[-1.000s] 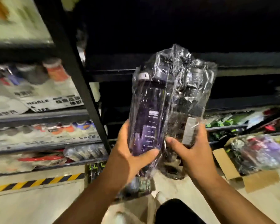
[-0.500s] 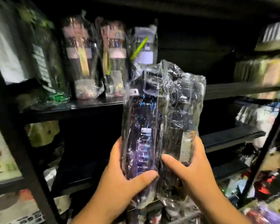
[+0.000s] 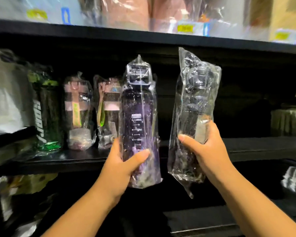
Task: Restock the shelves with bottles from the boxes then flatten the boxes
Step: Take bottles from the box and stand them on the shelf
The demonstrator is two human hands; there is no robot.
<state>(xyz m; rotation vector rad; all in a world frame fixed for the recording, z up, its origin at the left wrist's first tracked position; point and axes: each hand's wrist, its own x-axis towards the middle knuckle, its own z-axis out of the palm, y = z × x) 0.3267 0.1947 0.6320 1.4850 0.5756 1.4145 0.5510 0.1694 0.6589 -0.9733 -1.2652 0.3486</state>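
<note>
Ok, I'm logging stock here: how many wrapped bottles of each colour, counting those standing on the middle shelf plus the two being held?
Green-and-black bottle: 1
Pink bottles: 2
Purple bottle, held by the left hand: 1
Black bottle, held by the right hand: 1
Total: 5

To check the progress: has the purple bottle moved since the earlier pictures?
Yes. The purple bottle in the left hand has risen against the pink bottles on the shelf: its cap now stands above theirs.
</note>
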